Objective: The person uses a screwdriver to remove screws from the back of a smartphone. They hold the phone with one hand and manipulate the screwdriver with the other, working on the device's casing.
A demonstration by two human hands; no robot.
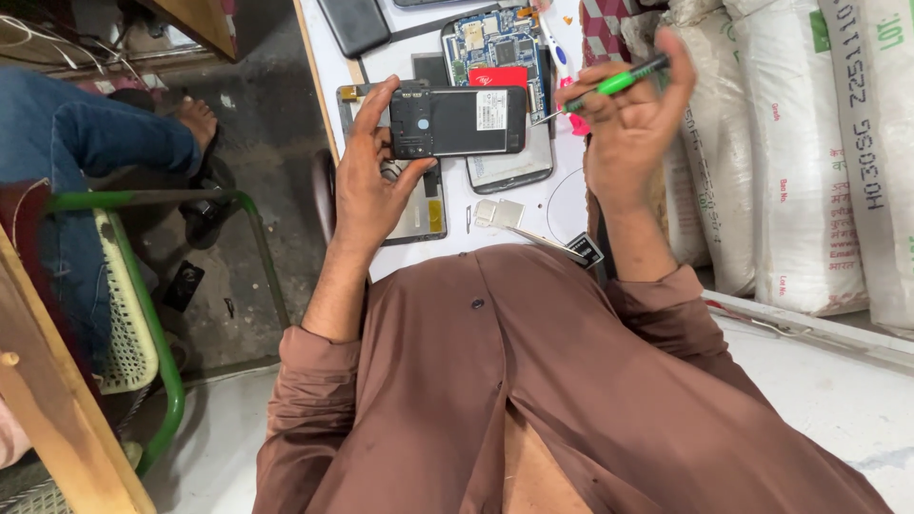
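My left hand point(373, 181) grips a black phone body point(457, 122) by its left end, holding it flat above the white worktable point(328, 57). Its opened back faces up, with a white sticker on it. My right hand point(624, 128) holds a green-handled screwdriver point(609, 88), and the metal tip points at the phone's right end. Under the phone lie a bare blue circuit board point(497, 43) with a red battery point(498, 76), a silver-framed screen part point(514, 171) and a small metal plate point(500, 213).
White woven sacks point(809, 143) stand stacked at the right of the table. A green metal chair point(143, 314) is at the left, where another person in blue jeans point(86, 133) sits with a bare foot on the floor. A dark phone point(352, 24) lies at the table's far edge.
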